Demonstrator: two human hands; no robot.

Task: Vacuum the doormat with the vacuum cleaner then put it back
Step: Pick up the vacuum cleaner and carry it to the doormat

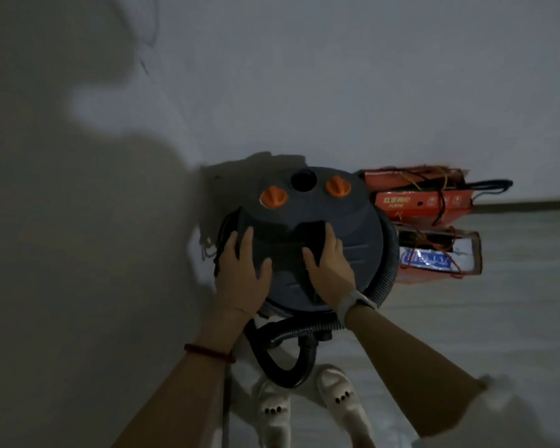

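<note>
A round dark grey vacuum cleaner [307, 218] with two orange knobs stands on the floor against the wall corner. My left hand [241, 273] lies flat on the left side of its lid, fingers spread. My right hand [328, 265] presses on the lid by the carry-handle recess, fingers straight. The black ribbed hose [288, 360] loops on the floor below the canister and round its right side. The doormat is out of sight.
Red cardboard boxes [430, 202] tied with string are stacked right of the vacuum cleaner against the wall. A dark cord bundle [222, 234] hangs at the canister's left. My two feet in pale slippers [307, 405] stand just before the hose. The room is dim.
</note>
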